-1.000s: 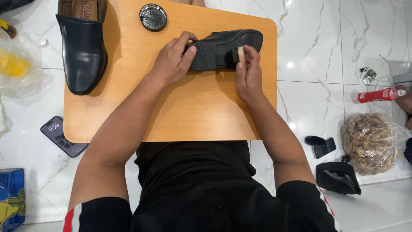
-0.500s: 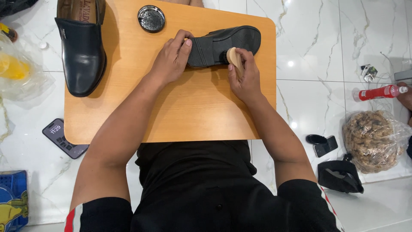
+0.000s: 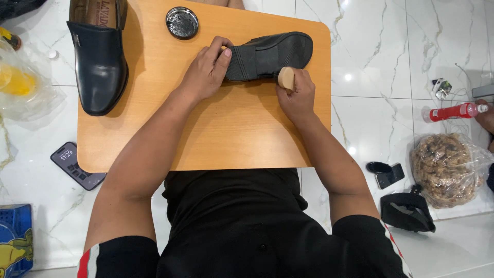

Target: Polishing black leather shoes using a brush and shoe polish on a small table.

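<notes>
While the left hand [image 3: 206, 72] lies curled over the heel end of a black shoe [image 3: 270, 54], fingers wrapped on it and pinning it down, the right hand [image 3: 294, 95] is closed round a small brush with a pale wooden handle [image 3: 286, 78], pressed against the shoe's near side. That shoe rests on its side, matte ribbed sole facing up, at the far right part of a wooden board [image 3: 226, 134], a smooth, light-orange rectangle with rounded corners.

Near the board's far edge, just left of the held shoe, sits a round shallow metal tin [image 3: 182, 22] with dark, dull polish inside. On the board's far left corner stands the second shoe [image 3: 99, 56], a glossy black leather loafer, upright, its tan insole showing.

Left of the board, on the white marbled floor, a crumpled clear plastic bag [image 3: 23, 90] holds something yellow, and a dark phone [image 3: 77, 166] lies by the near left corner. Well to the right of the board, a clear bag [image 3: 447, 170] is packed with a brown fibrous mass, beside a red tube [image 3: 453, 111].
</notes>
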